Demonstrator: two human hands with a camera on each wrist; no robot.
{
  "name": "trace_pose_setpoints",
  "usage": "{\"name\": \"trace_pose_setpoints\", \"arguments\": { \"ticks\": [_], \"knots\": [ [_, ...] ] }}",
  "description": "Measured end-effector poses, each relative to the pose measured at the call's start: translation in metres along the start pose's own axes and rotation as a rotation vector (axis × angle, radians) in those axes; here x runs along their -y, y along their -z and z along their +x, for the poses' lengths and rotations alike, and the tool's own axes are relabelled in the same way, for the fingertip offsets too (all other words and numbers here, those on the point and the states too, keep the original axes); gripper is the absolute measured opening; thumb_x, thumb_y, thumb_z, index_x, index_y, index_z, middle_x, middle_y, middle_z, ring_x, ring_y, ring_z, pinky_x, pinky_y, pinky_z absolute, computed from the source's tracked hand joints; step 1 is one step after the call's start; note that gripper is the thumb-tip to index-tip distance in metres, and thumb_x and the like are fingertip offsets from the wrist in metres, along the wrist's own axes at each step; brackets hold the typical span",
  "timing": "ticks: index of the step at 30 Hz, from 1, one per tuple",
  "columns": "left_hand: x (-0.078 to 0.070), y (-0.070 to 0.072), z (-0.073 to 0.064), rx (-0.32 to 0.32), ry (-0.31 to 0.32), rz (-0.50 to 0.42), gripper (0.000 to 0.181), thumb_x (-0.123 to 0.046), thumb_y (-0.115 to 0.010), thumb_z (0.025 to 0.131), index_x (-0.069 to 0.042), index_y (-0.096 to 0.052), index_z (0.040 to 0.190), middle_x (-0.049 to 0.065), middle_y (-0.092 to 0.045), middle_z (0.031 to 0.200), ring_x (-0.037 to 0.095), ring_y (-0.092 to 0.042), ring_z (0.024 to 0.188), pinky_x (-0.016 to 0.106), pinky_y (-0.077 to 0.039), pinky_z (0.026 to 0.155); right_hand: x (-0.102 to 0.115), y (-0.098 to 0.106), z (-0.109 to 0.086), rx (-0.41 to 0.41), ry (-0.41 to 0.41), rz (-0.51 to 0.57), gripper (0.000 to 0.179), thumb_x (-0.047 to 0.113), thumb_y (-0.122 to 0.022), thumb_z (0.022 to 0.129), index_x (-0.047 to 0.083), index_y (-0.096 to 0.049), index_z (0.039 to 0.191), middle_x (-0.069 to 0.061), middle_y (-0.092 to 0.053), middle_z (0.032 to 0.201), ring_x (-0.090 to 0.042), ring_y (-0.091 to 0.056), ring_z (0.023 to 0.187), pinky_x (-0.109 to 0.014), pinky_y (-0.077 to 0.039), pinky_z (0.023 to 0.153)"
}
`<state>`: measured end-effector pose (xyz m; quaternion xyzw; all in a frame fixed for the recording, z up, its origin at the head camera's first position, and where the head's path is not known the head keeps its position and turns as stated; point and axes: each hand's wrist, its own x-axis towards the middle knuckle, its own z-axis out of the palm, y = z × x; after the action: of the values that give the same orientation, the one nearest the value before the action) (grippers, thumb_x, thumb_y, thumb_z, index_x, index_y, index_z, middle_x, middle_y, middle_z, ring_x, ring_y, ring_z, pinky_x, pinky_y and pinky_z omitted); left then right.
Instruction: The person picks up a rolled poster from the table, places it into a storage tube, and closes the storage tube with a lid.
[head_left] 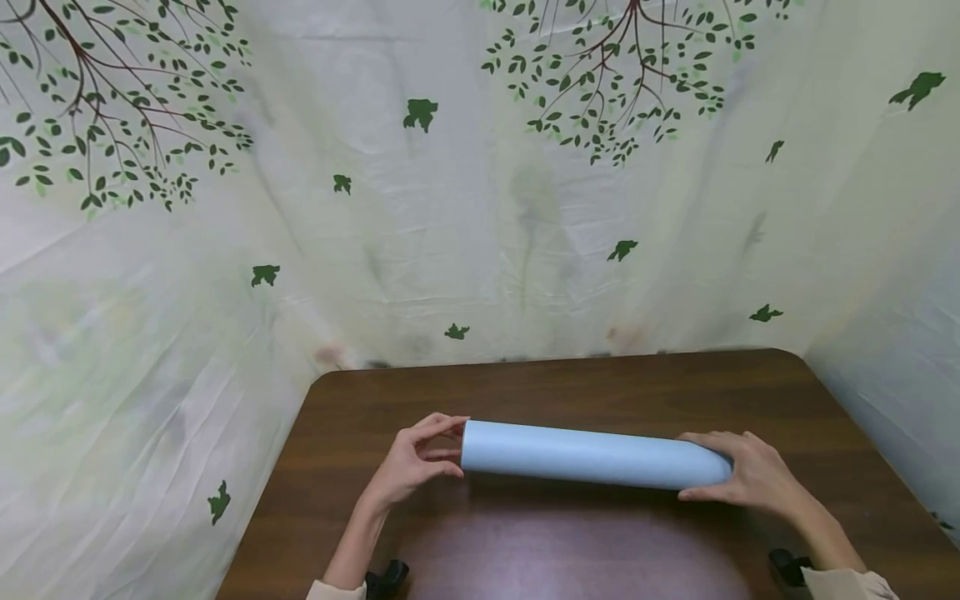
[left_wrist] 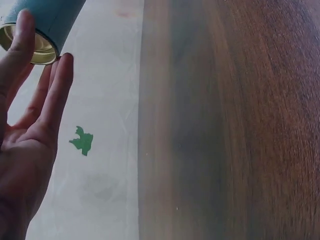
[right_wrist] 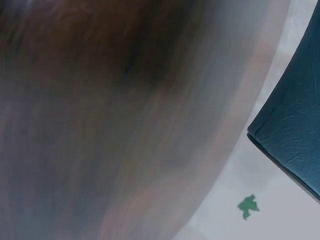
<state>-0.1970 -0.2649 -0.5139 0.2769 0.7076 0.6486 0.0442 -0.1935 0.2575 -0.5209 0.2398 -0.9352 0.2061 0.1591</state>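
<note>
A long light blue tube (head_left: 577, 454) lies crosswise between both hands, its right end slightly lower in the head view. It appears raised above the brown table (head_left: 555, 542). My left hand (head_left: 417, 457) holds the left end with thumb and fingertips at the rim. In the left wrist view, a recessed gold-coloured end shows on the tube (left_wrist: 55, 22), beside the thumb of the left hand (left_wrist: 30, 135). My right hand (head_left: 750, 472) grips the other end, thumb in front and fingers over the top. The right wrist view shows a dark-edged end of the tube (right_wrist: 295, 125); the hand is outside it.
A pale curtain (head_left: 465, 233) printed with green leaves and birds stands behind the table and along both sides. Black straps (head_left: 386, 579) sit at the wrists, next to light sleeves (head_left: 847, 583). The table's far edge lies beyond the tube.
</note>
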Motion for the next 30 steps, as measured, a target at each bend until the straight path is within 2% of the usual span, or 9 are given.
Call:
{"name": "trace_pose_setpoints", "arguments": {
  "ticks": [5, 10, 17, 20, 24, 30],
  "knots": [
    [0.004, -0.003, 0.001, -0.046, -0.046, -0.001, 0.063, 0.008, -0.082, 0.08, 0.009, -0.059, 0.139, 0.021, -0.06, 0.118, 0.015, -0.07, 0.109, 0.041, -0.062, 0.088, -0.001, 0.002, 0.002, 0.007, 0.01, 0.019, 0.086, 0.061, -0.097, 0.05, 0.019, -0.076, 0.122, -0.001, -0.079, 0.107, -0.01, -0.066, 0.087, -0.03, -0.043, 0.069],
    [0.007, -0.007, -0.002, -0.077, -0.074, -0.011, 0.063, 0.013, -0.082, 0.077, 0.011, -0.061, 0.137, 0.032, -0.058, 0.114, 0.014, -0.071, 0.104, 0.042, -0.063, 0.084, -0.002, 0.003, 0.001, 0.037, -0.005, 0.035, 0.085, 0.061, -0.097, 0.051, 0.02, -0.075, 0.123, -0.002, -0.079, 0.108, -0.007, -0.063, 0.086, -0.028, -0.042, 0.067],
    [0.004, -0.005, -0.006, -0.024, -0.05, 0.016, 0.062, 0.007, -0.083, 0.08, 0.007, -0.06, 0.138, 0.022, -0.06, 0.123, 0.015, -0.067, 0.109, 0.043, -0.062, 0.088, -0.003, -0.002, -0.003, 0.039, -0.022, 0.021, 0.084, 0.061, -0.096, 0.053, 0.021, -0.075, 0.124, -0.001, -0.079, 0.109, -0.008, -0.064, 0.087, -0.028, -0.043, 0.069],
    [0.003, -0.002, -0.004, -0.028, -0.051, 0.047, 0.06, 0.006, -0.081, 0.082, 0.006, -0.06, 0.138, 0.019, -0.062, 0.125, 0.015, -0.065, 0.112, 0.041, -0.061, 0.09, -0.002, -0.004, -0.001, 0.018, -0.004, 0.01, 0.085, 0.062, -0.096, 0.053, 0.02, -0.075, 0.124, -0.003, -0.078, 0.109, -0.014, -0.066, 0.088, -0.03, -0.043, 0.07],
    [0.006, -0.001, -0.002, -0.05, -0.001, 0.062, 0.057, 0.002, -0.08, 0.086, 0.002, -0.06, 0.139, 0.015, -0.063, 0.126, 0.011, -0.065, 0.115, 0.037, -0.062, 0.09, -0.001, -0.006, 0.003, 0.003, -0.004, -0.012, 0.086, 0.063, -0.095, 0.052, 0.02, -0.075, 0.123, -0.003, -0.078, 0.109, -0.02, -0.068, 0.091, -0.032, -0.042, 0.071],
    [0.012, 0.003, -0.003, -0.052, 0.062, 0.061, 0.057, -0.002, -0.079, 0.089, 0.0, -0.057, 0.141, 0.022, -0.061, 0.131, 0.013, -0.066, 0.115, 0.033, -0.062, 0.089, -0.001, -0.012, 0.014, 0.042, -0.01, -0.015, 0.088, 0.063, -0.095, 0.053, 0.016, -0.075, 0.124, -0.009, -0.077, 0.109, -0.028, -0.069, 0.093, -0.038, -0.043, 0.073]
  ]
}}
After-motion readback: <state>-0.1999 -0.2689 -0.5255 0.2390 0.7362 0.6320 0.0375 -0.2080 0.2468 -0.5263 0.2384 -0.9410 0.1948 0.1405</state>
